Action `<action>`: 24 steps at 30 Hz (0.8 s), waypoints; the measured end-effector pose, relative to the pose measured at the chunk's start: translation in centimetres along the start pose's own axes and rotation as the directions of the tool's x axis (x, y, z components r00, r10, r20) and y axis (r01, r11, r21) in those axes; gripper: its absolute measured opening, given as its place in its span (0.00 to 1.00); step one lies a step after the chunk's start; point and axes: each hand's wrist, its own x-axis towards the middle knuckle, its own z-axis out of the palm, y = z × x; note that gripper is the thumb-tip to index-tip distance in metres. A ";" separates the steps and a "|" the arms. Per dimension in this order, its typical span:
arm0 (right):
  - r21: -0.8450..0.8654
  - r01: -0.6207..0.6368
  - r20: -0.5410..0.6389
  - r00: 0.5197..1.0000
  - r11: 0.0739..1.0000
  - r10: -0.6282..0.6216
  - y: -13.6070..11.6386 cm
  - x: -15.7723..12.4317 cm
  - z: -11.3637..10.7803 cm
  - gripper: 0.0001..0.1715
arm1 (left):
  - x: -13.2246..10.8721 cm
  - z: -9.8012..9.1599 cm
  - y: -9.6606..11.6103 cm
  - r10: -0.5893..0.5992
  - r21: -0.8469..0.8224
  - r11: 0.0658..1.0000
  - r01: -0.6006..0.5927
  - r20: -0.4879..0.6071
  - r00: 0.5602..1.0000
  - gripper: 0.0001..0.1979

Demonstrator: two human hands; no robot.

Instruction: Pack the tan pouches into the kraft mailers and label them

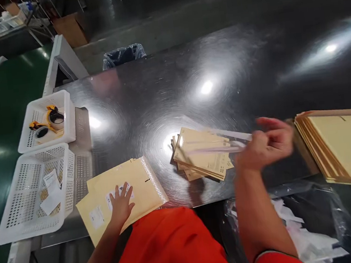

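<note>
My left hand (121,206) lies with fingers spread on a yellow padded envelope (138,190), over a white label. A second envelope (84,207) with its own white label sticks out from underneath at the left. My right hand (265,143) is closed on a thin translucent strip (231,133), which trails leftward, smeared by motion, above a stack of small yellow-brown booklets or flat packs (201,151). The strip looks like peeled backing film, though the blur hides its detail. A bubble-lined edge (154,180) of the top envelope faces the stack.
Two white baskets stand at the left: one (24,142) with tape dispensers (47,123), one (19,208) with paper slips. A pile of envelopes (350,141) lies at the right. A plastic-lined bin (326,207) with scraps is below the dark table (145,88); a green conveyor (9,91) runs left.
</note>
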 end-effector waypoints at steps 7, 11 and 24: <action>-0.380 0.388 0.913 0.301 0.840 0.274 -1.2 -9.6 6.4 0.18 | 1.3 -0.7 4.1 0.169 -0.005 0.985 -0.170 -0.052 0.984 0.40; -0.383 0.402 0.923 0.131 0.832 0.362 1.4 -15.8 10.4 0.15 | 1.7 -0.2 4.1 0.154 0.005 0.988 -0.154 -0.033 0.987 0.40; -0.143 0.566 0.978 -0.043 0.812 0.203 1.4 -21.2 16.0 0.19 | 3.1 1.8 3.6 0.020 -0.074 0.997 -0.020 -0.007 1.000 0.44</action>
